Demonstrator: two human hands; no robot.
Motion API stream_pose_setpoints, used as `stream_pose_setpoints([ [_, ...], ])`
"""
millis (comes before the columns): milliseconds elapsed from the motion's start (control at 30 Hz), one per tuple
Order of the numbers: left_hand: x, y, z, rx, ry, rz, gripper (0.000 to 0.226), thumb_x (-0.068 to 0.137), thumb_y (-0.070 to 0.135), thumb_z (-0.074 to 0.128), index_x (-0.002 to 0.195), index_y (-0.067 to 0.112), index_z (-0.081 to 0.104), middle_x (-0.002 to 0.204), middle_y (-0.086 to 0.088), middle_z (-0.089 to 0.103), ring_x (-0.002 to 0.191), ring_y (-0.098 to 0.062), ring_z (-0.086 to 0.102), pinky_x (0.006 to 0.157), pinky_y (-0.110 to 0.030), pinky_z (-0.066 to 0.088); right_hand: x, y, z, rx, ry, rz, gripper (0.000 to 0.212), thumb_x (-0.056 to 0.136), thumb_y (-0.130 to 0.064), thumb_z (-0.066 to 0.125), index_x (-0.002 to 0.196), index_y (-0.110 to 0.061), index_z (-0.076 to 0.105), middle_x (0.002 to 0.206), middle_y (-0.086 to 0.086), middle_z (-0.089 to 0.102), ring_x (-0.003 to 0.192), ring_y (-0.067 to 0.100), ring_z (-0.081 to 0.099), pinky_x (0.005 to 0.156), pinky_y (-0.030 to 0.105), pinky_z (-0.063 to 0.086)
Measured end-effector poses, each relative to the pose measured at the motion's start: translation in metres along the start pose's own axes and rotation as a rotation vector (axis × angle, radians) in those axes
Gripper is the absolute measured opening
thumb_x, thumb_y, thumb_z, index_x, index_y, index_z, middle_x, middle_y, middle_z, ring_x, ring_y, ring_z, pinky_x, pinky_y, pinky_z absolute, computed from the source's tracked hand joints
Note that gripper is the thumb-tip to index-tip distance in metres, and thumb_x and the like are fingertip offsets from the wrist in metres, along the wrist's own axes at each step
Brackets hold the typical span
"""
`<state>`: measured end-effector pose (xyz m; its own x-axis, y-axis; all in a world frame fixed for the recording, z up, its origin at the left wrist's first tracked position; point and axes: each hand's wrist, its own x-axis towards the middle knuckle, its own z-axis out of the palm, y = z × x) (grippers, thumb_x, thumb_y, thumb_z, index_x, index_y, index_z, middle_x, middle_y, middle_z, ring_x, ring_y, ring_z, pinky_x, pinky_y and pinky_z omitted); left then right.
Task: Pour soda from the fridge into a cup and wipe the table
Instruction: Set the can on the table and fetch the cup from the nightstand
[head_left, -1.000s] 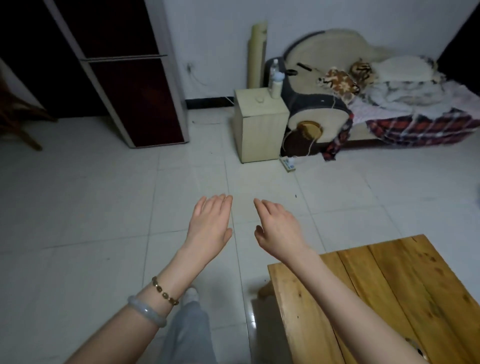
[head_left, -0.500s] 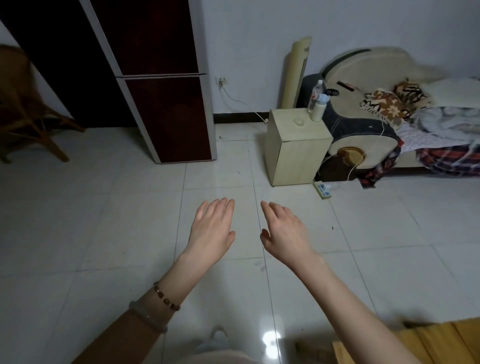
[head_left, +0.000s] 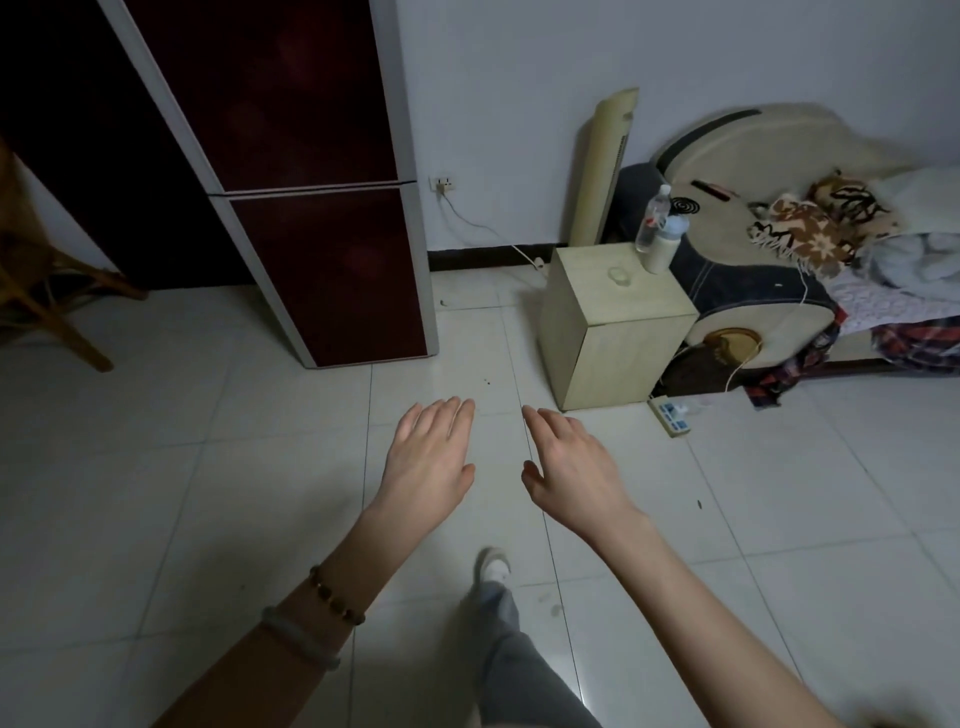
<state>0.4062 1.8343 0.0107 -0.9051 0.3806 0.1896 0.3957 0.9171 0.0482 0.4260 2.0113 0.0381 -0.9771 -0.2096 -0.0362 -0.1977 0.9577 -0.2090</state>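
A tall two-door fridge (head_left: 322, 218) with dark red fronts and grey edges stands shut against the back wall, ahead and to the left. My left hand (head_left: 428, 460) and my right hand (head_left: 574, 467) are held out flat over the white tiled floor, palms down, fingers apart, holding nothing. Both hands are well short of the fridge. No soda, cup or cloth shows. The wooden table is out of the frame.
A pale wooden cabinet (head_left: 613, 332) stands right of the fridge, with two bottles (head_left: 660, 228) on top. Behind it are a couch (head_left: 753, 291) piled with blankets, and a power strip (head_left: 672, 415) on the floor. A wooden chair (head_left: 47, 280) stands at far left.
I have walked forward and turned left: the fridge and cabinet are nearer and larger, and the wooden table has dropped out of view. Both hands stay open and level.
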Motion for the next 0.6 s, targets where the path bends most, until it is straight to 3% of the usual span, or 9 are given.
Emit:
stream_pose_setpoints([
  [400,0.230,-0.072,0.026,-0.007,0.032,-0.032,0.074,0.057,0.029,0.084,0.122,0.006,0.058,0.118,-0.008,0.064,0.109,-0.025,0.061,0.099,-0.042,0.043,0.241,0.059,-0.032,0.029,0.081,-0.048,0.063,0.078,-0.016,0.059,0.137,-0.005,0.039,0.127,0.013,0.053,0.111,0.034,0.052,0.086,0.040,0.046],
  [600,0.318,-0.097,0.041,0.011,-0.013,-0.016,0.072,0.071,0.031,0.076,0.133,0.007,0.048,0.130,-0.007,0.057,0.121,-0.024,0.053,0.107,-0.040,0.034,0.325,0.086,-0.044,0.027,0.068,-0.032,0.064,0.082,-0.018,0.055,0.141,-0.008,0.032,0.133,0.010,0.048,0.118,0.031,0.047,0.091,0.037,0.044],
])
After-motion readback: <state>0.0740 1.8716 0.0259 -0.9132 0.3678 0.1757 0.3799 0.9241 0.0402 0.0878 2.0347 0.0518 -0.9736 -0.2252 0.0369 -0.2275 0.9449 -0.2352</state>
